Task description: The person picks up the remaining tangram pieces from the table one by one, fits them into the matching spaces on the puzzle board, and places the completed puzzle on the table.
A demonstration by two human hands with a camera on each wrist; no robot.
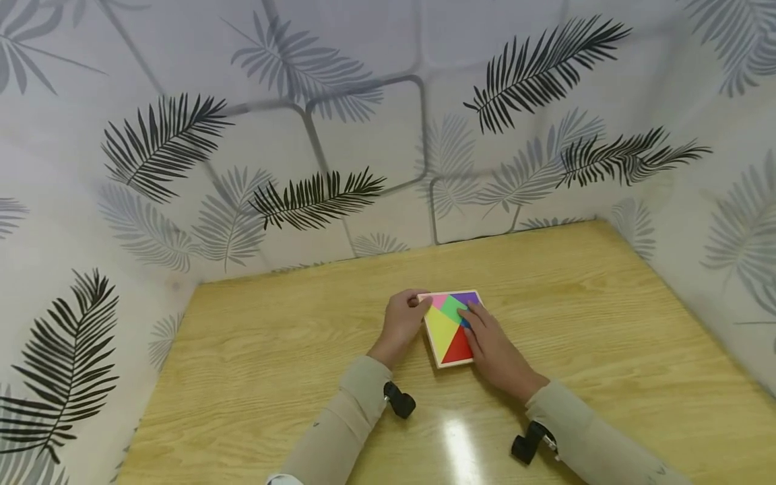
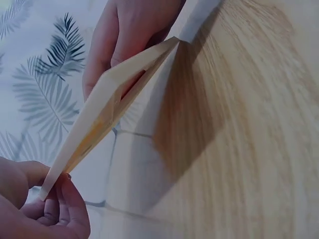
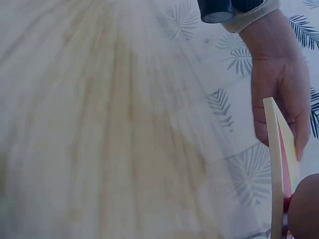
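A tangram puzzle [image 1: 444,329], with pink, green, purple, blue, yellow and red pieces in a pale wooden tray, is held tilted over the table. My left hand [image 1: 400,325] pinches its far left corner, thumb on the face and fingers curled beneath; the left wrist view shows this grip. My right hand [image 1: 502,356] lies across the puzzle's right side, its fingers reaching onto the green and blue pieces and covering part of them. In the left wrist view the tray's edge [image 2: 82,122] stands off the tabletop and casts a shadow.
A wood-grain table [image 1: 273,377] spreads around both hands. Behind it and at the sides hangs white cloth [image 1: 376,222] printed with grey and black leaves. Black wrist cameras sit below each hand, and light glares off the near tabletop.
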